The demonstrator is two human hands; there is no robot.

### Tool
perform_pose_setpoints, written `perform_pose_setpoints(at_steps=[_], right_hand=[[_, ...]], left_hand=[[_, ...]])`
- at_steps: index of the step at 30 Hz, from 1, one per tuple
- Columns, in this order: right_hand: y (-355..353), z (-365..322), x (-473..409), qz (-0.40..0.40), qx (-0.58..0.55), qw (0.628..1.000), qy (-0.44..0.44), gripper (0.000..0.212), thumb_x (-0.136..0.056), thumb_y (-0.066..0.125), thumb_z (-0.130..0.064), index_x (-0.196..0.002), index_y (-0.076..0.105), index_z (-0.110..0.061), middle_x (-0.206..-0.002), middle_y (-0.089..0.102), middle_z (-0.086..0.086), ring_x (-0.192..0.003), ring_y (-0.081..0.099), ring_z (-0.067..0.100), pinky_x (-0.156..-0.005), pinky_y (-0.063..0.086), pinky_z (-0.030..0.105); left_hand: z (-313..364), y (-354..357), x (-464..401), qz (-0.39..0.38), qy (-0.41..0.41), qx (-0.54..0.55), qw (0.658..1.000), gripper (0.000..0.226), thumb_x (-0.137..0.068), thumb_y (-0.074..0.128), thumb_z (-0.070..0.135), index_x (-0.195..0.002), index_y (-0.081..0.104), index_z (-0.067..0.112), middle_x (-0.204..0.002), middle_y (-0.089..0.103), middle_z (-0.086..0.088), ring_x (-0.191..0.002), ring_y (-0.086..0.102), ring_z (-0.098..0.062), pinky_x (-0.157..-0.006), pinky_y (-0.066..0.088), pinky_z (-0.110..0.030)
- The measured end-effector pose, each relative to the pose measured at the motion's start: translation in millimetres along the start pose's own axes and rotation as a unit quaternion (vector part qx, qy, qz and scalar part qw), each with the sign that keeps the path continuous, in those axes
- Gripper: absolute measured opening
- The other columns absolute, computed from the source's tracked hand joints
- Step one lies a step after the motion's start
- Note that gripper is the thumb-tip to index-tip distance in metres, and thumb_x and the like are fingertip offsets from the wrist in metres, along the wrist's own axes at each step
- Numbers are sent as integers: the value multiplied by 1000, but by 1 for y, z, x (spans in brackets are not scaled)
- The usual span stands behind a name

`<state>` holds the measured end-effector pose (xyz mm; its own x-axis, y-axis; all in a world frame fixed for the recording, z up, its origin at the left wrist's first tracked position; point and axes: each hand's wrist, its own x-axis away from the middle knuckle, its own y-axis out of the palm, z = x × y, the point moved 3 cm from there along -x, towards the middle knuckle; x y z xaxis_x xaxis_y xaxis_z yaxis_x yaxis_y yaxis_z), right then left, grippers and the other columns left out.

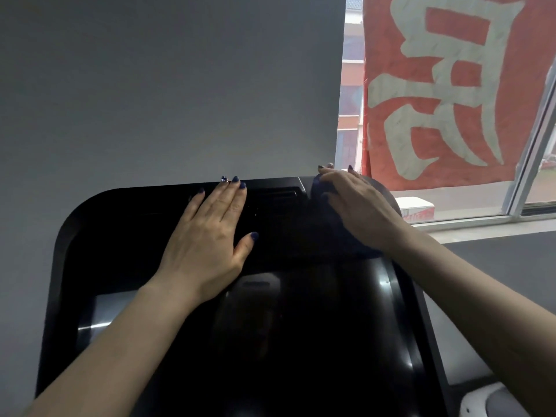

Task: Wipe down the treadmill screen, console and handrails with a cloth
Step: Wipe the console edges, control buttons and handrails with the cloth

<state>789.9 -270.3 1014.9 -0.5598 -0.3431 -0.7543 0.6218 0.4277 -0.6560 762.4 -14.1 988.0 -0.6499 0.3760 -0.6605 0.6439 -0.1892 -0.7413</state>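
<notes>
Grey wall is filling the background, with a window and a red banner at right. Below it, the black treadmill console is rising toward the camera. The left hand is lying flat on its upper panel, fingers straight and together. The right hand is pressing a dark blue cloth onto the console's top right corner, fingers curling over it.

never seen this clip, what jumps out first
Two hands lie on top of a black treadmill console: the left hand flat at centre, the right hand pressing a dark cloth at its top right corner. Beyond, a red banner fills the window.
</notes>
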Motion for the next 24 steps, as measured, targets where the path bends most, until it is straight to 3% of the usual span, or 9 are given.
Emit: perform_pose_setpoints(at_steps=[1, 3, 5, 7, 11, 15, 18, 22, 24], right_hand=[[-2, 5, 4, -1, 6, 1000, -5, 24, -96, 55, -13, -118, 58, -5, -136, 59, 11, -130, 51, 26, -113, 27, 35], [-4, 5, 5, 41, 5, 999, 6, 24, -96, 53, -16, -117, 61, -8, -134, 60, 7, -129, 51, 21, -116, 27, 42], [3, -9, 0, 97, -7, 995, 27, 18, -95, 54, -10, -109, 64, -3, -119, 68, 11, -113, 61, 30, -107, 41, 49], [16, -22, -3, 107, -12, 994, 30, 20, -96, 52, -11, -109, 63, 0, -116, 68, 14, -112, 62, 34, -101, 46, 56], [13, -7, 18, 75, -5, 996, -38, 38, -98, 44, -24, -126, 58, -3, -137, 57, 11, -132, 49, 25, -116, 32, 46], [15, -9, 23, 92, -8, 995, -40, 41, -98, 45, -21, -132, 53, 0, -145, 50, 13, -139, 41, 24, -115, 31, 52], [27, -18, 21, 68, -3, 994, -87, 46, -102, 44, -23, -141, 47, 0, -152, 40, 12, -145, 32, 23, -120, 24, 48], [14, -3, 25, 80, 2, 993, -83, 41, -98, 52, -15, -137, 52, 1, -148, 45, 14, -140, 41, 26, -118, 28, 45], [10, -3, 25, 94, -16, 994, -48, 39, -97, 52, -15, -132, 56, 0, -143, 51, 15, -135, 47, 27, -119, 27, 35]], left_hand=[[1, 1, 0, -1, 0, 0, 1000, 78, -92, 20, 56, -157, 19, 13, -164, 17, -3, -152, 10, -13, -123, 6, -36], [1, 2, 0, 1, 1, -4, 1000, 77, -92, 22, 55, -157, 20, 12, -164, 18, -3, -152, 11, -14, -123, 7, -37], [1, 3, 1, 5, 0, -6, 1000, 76, -93, 23, 54, -156, 20, 12, -164, 18, -4, -152, 12, -14, -123, 7, -37], [2, 3, 1, 9, 0, -6, 1000, 76, -93, 24, 53, -156, 21, 12, -164, 18, -4, -152, 13, -15, -123, 6, -36], [1, 1, 1, 8, 4, -2, 1000, 76, -92, 23, 53, -156, 21, 12, -164, 18, -4, -152, 12, -15, -123, 4, -35], [1, 2, 1, 9, 6, -3, 1000, 76, -92, 24, 52, -156, 23, 11, -164, 20, -5, -151, 15, -16, -122, 6, -35], [1, 3, 1, 13, 8, -9, 1000, 76, -92, 26, 51, -155, 25, 10, -163, 23, -6, -151, 18, -18, -122, 7, -36], [2, 0, 1, 1, 7, 1, 1000, 78, -91, 20, 53, -157, 20, 11, -164, 18, -5, -152, 12, -16, -123, 4, -35], [0, -4, 0, -10, 11, 12, 1000, 81, -88, 13, 57, -158, 11, 14, -166, 8, -2, -152, 1, -11, -123, -2, -32]])
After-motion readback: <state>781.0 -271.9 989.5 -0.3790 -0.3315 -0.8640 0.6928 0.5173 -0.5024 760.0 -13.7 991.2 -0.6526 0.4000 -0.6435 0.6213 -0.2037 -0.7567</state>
